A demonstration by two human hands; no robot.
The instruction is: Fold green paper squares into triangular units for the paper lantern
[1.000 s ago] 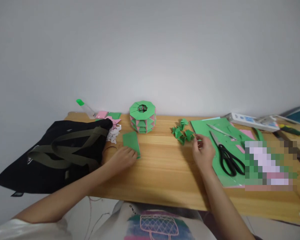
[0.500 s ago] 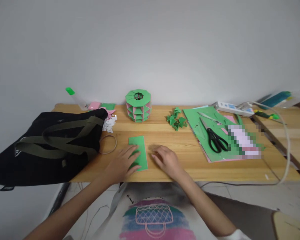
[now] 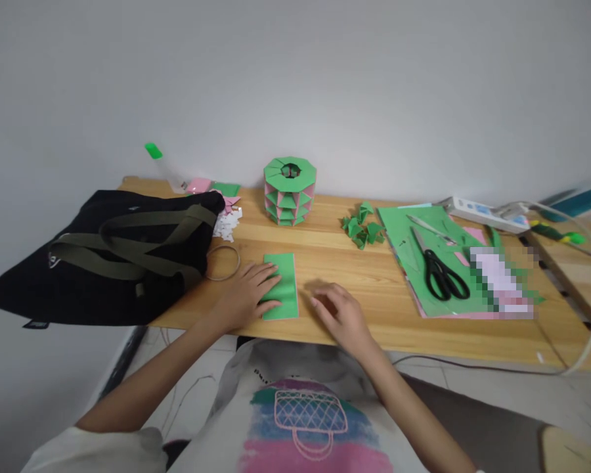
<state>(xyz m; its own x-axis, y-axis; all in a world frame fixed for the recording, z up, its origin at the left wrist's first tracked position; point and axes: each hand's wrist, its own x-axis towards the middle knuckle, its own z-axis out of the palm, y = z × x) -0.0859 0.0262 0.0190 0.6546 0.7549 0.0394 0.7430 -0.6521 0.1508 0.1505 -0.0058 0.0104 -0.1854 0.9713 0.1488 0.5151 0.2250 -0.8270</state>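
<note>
A rectangle of green paper (image 3: 286, 289) with a thin pink edge lies flat on the wooden table near its front edge. My left hand (image 3: 250, 294) rests on the left part of the paper, fingers stretched out and apart. To the right of the paper, my right hand (image 3: 342, 314) hovers at or just over the table, fingers loosely curved with a gap to the thumb and nothing seen between them. Behind the paper stands a green and pink folded-paper tower (image 3: 290, 190) with an eight-sided top. Several small folded green paper pieces (image 3: 363, 226) sit to its right.
A black bag (image 3: 128, 263) with olive straps covers the table's left side, beside a ring-shaped band (image 3: 237, 263) and white paper scraps (image 3: 227, 225). Black-handled scissors (image 3: 443, 276) lie on green sheets (image 3: 398, 230) at right. A power strip (image 3: 487, 213) and its cable are behind them.
The camera view has shifted, so the table's things appear further right and higher. My left hand stays on the green paper; my right hand is slightly further from its right edge.
</note>
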